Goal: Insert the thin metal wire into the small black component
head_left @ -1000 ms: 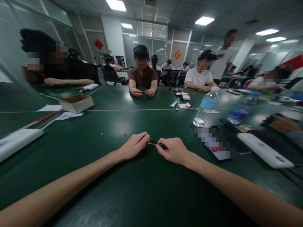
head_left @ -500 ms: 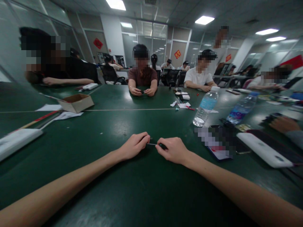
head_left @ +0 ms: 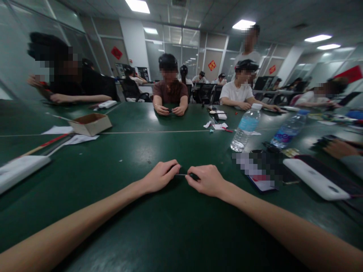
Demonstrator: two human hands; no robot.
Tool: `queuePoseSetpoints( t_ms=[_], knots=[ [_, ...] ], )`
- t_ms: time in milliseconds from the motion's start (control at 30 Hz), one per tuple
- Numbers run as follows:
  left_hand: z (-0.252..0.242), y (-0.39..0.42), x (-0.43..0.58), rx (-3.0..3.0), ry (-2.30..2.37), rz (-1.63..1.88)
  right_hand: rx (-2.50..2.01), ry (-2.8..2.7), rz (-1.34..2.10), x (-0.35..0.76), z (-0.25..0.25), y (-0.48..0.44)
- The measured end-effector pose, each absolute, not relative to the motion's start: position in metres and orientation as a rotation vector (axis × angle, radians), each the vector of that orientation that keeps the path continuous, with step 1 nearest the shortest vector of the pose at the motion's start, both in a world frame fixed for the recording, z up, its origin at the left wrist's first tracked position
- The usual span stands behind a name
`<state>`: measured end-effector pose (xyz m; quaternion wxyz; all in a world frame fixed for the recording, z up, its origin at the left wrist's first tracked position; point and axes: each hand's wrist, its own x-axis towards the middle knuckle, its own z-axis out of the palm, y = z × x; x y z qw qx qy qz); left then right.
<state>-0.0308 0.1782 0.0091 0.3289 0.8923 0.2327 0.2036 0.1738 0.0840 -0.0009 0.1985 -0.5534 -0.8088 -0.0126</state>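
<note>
Left hand (head_left: 161, 176) and right hand (head_left: 205, 180) grip a thin dark object (head_left: 187, 175), partly hidden.

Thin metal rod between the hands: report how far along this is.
Done: no finished piece shows. In hand: the left hand and right hand pinch the thin metal rod with its black end. Left: cannot tell; the open brown cardboard box sits apart, up the dark green table.

A clear plastic water bottle (head_left: 246, 128) and a second bottle (head_left: 289, 129) stand toward the right edge of the green surface (head_left: 85, 166), near a white flat case (head_left: 316, 179); an open cardboard box (head_left: 90, 124) sits left, and a seated co-worker (head_left: 170, 94) faces across the far edge.
</note>
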Motion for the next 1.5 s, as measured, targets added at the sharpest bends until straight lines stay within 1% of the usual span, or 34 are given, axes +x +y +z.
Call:
queuePoseSetpoints(
  t_ms=[1500],
  knots=[
    [0.0112,0.1765,-0.0294,2.443,0.609,0.488,-1.56,-2.274,-0.03,0.1745,0.0011,0.0831]
  ],
)
